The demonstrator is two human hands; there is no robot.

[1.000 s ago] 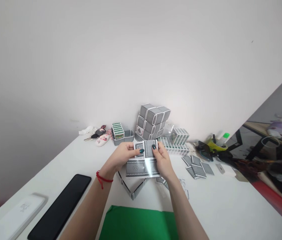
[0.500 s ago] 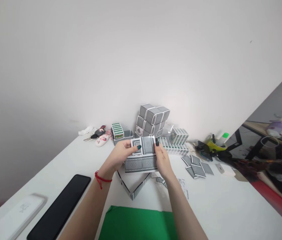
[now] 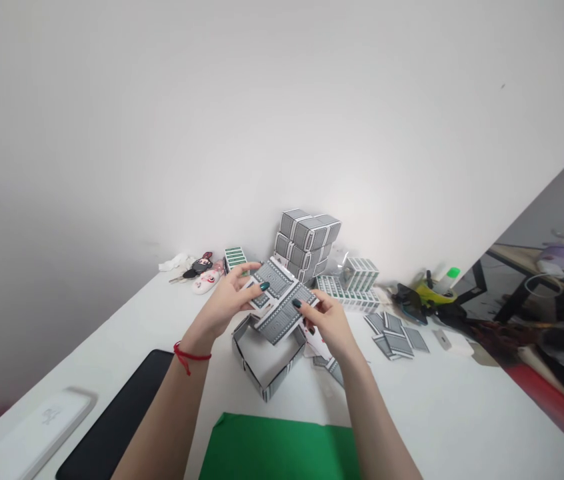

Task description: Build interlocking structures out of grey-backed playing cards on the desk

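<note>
Above the open-topped box (image 3: pixel 285 375), pinching a panel of seemingly joined playing cards (image 3: pixel 282 315) with left hand (image 3: pixel 223 304) and right hand (image 3: pixel 331 323). Could crease or split it through uneven pressure, or topple the card-block stack (image 3: pixel 307 240) behind by overreaching.

The left forearm (image 3: pixel 167 407) and right forearm (image 3: pixel 372 407) reach forward, converging. The left hand (image 3: pixel 227 300) pinches, its thumb (image 3: pixel 255 291) pointing rightward, index finger (image 3: pixel 248 266) stretched above it. The right hand (image 3: pixel 331 323), slightly lower, pinches too, thumb (image 3: pixel 307 311) angled up-left, fingers bent beneath, partly hidden. The thumbnails are dark green.
</note>
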